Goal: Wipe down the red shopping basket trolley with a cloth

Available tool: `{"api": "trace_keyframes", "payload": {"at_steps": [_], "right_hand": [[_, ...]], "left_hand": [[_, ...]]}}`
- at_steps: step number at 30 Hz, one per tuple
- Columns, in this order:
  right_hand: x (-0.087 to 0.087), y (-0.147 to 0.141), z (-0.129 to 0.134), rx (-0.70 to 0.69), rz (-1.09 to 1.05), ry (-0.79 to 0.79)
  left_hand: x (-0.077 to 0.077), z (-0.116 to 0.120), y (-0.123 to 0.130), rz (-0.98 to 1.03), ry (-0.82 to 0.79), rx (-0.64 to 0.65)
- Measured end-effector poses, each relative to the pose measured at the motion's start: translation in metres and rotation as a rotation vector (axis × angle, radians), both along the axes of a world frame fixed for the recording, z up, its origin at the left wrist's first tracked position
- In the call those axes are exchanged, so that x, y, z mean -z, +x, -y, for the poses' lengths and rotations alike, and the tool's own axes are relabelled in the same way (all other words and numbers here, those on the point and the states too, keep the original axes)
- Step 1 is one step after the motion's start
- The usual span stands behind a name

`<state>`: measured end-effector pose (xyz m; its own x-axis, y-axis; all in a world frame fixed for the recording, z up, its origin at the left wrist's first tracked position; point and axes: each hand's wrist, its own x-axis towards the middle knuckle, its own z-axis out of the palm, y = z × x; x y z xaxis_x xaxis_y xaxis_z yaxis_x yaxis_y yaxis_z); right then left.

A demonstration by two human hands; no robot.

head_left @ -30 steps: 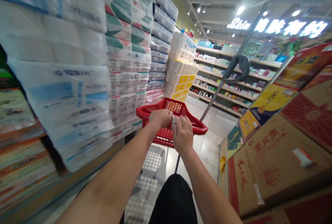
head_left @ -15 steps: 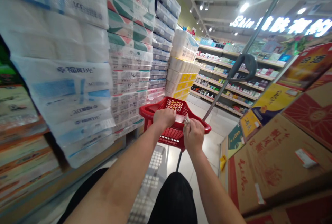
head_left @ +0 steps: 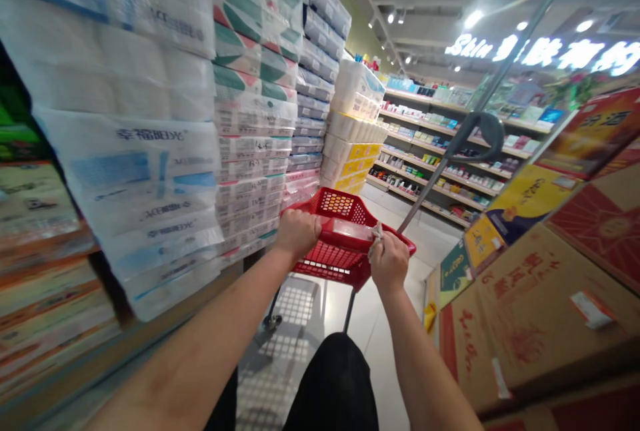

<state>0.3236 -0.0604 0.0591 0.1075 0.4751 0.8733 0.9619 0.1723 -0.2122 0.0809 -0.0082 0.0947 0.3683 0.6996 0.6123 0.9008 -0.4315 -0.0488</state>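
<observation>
A red plastic shopping cart (head_left: 345, 271) with a lattice basket stands in front of me. My left hand (head_left: 299, 231) is closed around the left part of its red handle (head_left: 345, 230). At the right part of the handle, my right hand (head_left: 391, 259) is closed with a crumpled whitish cloth (head_left: 376, 236) showing between its fingers and the bar. Whether it is tissue or fabric, I cannot tell. Between the hands, a clear, shiny strip shows along the handle. A grey metal pole (head_left: 425, 194) with a grey loop (head_left: 489, 136) rises at the cart's right side.
Stacked packs of paper rolls (head_left: 145, 171) line the left side. Cardboard cartons (head_left: 530, 304) are piled close on the right. Pale tiled floor (head_left: 373, 338) runs between them, with a cart wheel (head_left: 271, 322) at lower left. Stocked shelves (head_left: 440, 151) stand at the back.
My hands have moved apart along the handle, the left one leftward and the right one rightward with the cloth. More of the handle's middle shows now.
</observation>
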Motion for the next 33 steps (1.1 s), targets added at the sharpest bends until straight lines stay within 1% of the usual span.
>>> {"api": "trace_keyframes", "payload": {"at_steps": [2, 4, 5, 7, 9, 11, 13, 15, 17, 18, 20, 23, 25, 27, 29, 31, 33], "right_hand": [[-0.002, -0.014, -0.003, 0.039, -0.065, 0.019], [-0.003, -0.039, -0.005, 0.034, -0.068, 0.046], [-0.002, -0.053, -0.004, 0.008, -0.039, 0.055], [-0.001, -0.077, 0.0, -0.09, 0.061, 0.051], [0.001, -0.087, 0.004, -0.163, 0.135, 0.049], [0.002, -0.08, 0.008, -0.189, 0.182, 0.049], [0.004, -0.058, 0.01, -0.181, 0.198, 0.056], [0.004, -0.034, 0.01, -0.135, 0.143, 0.092], [0.003, -0.021, 0.007, -0.082, 0.066, 0.123], [0.003, -0.022, 0.006, -0.062, 0.032, 0.129], [0.001, -0.037, 0.004, -0.062, 0.005, 0.116], [-0.002, -0.073, 0.005, -0.157, 0.075, 0.07], [-0.003, -0.085, 0.008, -0.211, 0.127, 0.065], [-0.005, -0.081, 0.012, -0.244, 0.175, 0.053], [-0.006, -0.064, 0.013, -0.242, 0.188, 0.049], [-0.006, -0.044, 0.011, -0.187, 0.122, 0.08], [-0.004, -0.03, 0.006, -0.141, 0.045, 0.1]], "left_hand": [[0.004, 0.006, 0.01, 0.073, 0.029, -0.055], [0.005, 0.014, 0.021, 0.118, 0.039, -0.07], [0.004, 0.018, 0.027, 0.131, 0.041, -0.064], [0.003, 0.025, 0.034, 0.138, 0.028, -0.04], [0.001, 0.031, 0.037, 0.132, 0.003, -0.008], [0.001, 0.035, 0.037, 0.132, -0.015, 0.016], [0.001, 0.039, 0.037, 0.141, -0.021, 0.016], [0.002, 0.042, 0.039, 0.144, -0.032, 0.005], [0.003, 0.045, 0.042, 0.15, -0.048, -0.016], [0.004, 0.046, 0.044, 0.155, -0.054, -0.028], [0.004, 0.047, 0.048, 0.162, -0.059, -0.051], [0.004, 0.048, 0.048, 0.159, -0.055, -0.058], [0.004, 0.049, 0.044, 0.151, -0.048, -0.046], [0.004, 0.05, 0.037, 0.14, -0.038, -0.029], [0.005, 0.051, 0.031, 0.137, -0.026, -0.019], [0.005, 0.052, 0.028, 0.141, -0.015, -0.019], [0.005, 0.053, 0.028, 0.152, -0.012, -0.03]]}}
